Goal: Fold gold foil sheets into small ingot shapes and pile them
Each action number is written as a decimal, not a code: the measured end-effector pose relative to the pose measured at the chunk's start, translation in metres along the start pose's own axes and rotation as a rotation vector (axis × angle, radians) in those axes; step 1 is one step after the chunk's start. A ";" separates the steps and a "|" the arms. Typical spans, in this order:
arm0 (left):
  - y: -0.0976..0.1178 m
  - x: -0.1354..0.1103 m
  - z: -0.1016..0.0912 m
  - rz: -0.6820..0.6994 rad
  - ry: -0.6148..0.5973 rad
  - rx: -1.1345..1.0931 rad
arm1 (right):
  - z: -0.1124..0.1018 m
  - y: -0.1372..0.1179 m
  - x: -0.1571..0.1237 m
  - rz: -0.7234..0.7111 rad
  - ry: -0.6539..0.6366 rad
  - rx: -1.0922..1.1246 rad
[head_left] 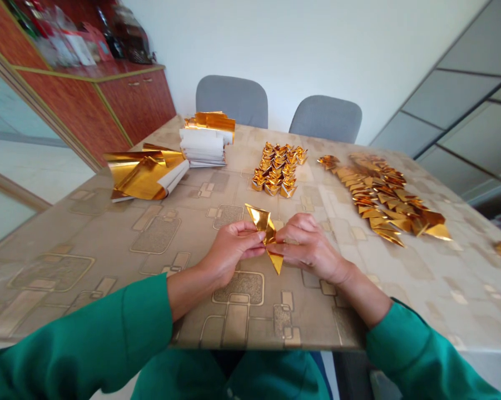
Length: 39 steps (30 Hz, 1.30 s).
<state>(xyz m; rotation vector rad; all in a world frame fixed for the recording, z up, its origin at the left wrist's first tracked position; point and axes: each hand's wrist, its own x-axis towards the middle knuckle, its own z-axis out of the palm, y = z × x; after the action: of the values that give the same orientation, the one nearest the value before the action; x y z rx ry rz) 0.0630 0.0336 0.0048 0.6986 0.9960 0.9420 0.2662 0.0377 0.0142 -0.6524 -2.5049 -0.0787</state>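
Note:
A folded piece of gold foil paper (268, 229) is held above the near part of the table, its pointed ends sticking out at top left and bottom. My left hand (238, 244) pinches its left side between thumb and fingers. On the other side, my right hand (312, 247) has its fingers closed on the paper's right side; some of those fingertips are hidden behind it. Beyond my hands stand rows of small folded gold paper pieces (276, 171), set close together.
Rows of flat, pointed gold pieces (383, 194) overlap on the right. Gold and white paper sheets (144, 172) lie at left beside a stack of folded paper (204, 145). The patterned tablecloth (120, 266) covers the table. Two grey chairs (232, 99) stand at its far side.

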 end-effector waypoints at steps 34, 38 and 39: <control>-0.010 -0.004 0.004 0.109 -0.087 -0.072 | 0.015 -0.012 0.003 0.714 0.194 0.937; -0.009 -0.005 0.005 0.144 -0.076 -0.113 | 0.017 -0.013 0.003 0.719 0.231 0.935; -0.009 -0.006 0.005 0.141 -0.089 -0.107 | 0.017 -0.014 0.003 0.727 0.231 0.921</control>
<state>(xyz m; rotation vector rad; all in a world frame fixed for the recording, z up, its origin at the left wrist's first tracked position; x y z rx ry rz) 0.0689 0.0242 0.0015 0.7212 0.8199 1.0704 0.2489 0.0304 0.0021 -0.9860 -1.6611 1.1078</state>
